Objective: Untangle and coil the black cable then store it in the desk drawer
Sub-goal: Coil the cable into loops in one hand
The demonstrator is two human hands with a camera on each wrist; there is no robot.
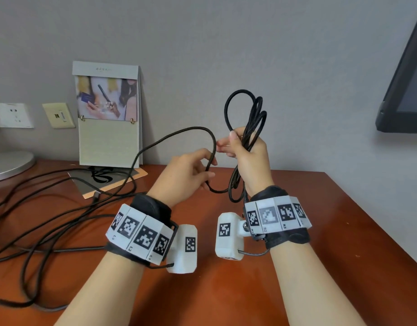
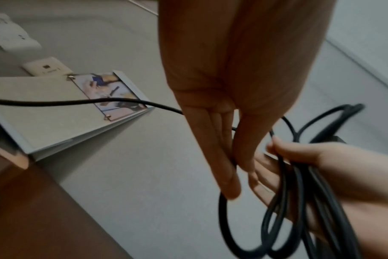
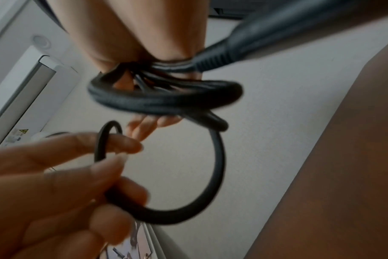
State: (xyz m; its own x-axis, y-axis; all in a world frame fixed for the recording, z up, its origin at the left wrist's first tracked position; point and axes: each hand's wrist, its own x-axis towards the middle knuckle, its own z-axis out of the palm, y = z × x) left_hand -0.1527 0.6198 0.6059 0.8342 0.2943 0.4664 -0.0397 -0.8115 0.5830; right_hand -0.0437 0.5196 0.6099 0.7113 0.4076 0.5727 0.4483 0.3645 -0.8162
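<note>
In the head view my right hand (image 1: 240, 147) grips a bundle of coiled loops of the black cable (image 1: 247, 109), held upright above the brown desk (image 1: 332, 231). The loops stick out above and below the fist. My left hand (image 1: 208, 169), just left of it, pinches the free strand, which arcs up and runs left down to the desk. The left wrist view shows my left fingers (image 2: 224, 171) closed on the strand, with the coil (image 2: 299, 201) beside them. In the right wrist view the coil (image 3: 166, 99) sits in my right hand (image 3: 144, 52). No drawer is in view.
More black cables (image 1: 38, 220) sprawl over the desk's left side. A standing card holder (image 1: 108, 114) leans on the wall above a flat pad (image 1: 113, 182). Wall sockets (image 1: 12, 115) and a round grey base (image 1: 10, 165) are far left. A dark screen (image 1: 405, 78) hangs at right.
</note>
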